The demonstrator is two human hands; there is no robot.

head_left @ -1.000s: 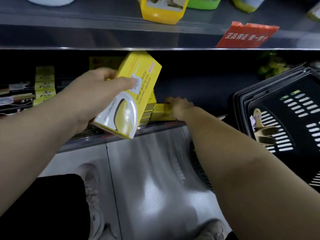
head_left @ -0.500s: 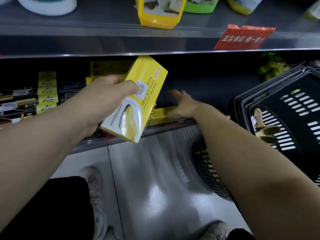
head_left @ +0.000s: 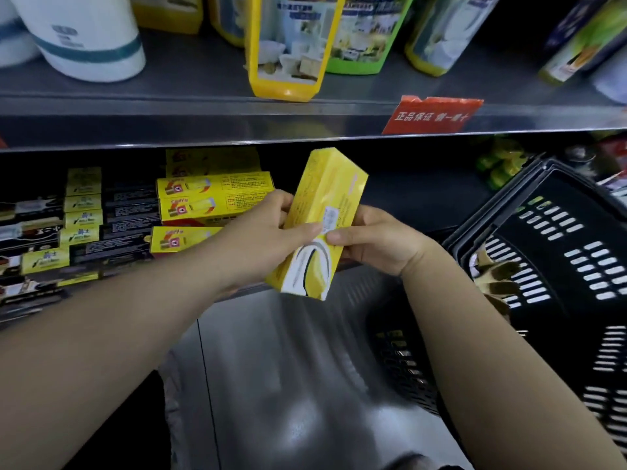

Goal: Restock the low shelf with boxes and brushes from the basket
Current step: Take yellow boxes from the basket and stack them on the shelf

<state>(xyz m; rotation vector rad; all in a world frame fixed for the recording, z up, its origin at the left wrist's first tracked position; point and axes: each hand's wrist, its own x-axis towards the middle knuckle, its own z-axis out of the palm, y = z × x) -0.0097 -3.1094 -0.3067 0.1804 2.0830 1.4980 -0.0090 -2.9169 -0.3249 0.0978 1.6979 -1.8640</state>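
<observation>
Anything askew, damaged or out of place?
The red paper tag on the upper shelf edge sits crooked with a ragged top. The yellow cardboard box in the left hand and right hand looks intact.

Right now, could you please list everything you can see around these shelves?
Held box: one, yellow, tilted before the low shelf.
Stacked boxes: several, yellow, low shelf, middle.
Slim boxes: several, black and yellow, low shelf, left.
Basket: one, black, right.
Brushes: a few, tan, inside the basket.
Sign: one, red, upper shelf edge.
Pouches: several, yellow and green, upper shelf.
Container: one, white, upper shelf, left.
Hands: left hand and right hand, both gripping the held box.
</observation>
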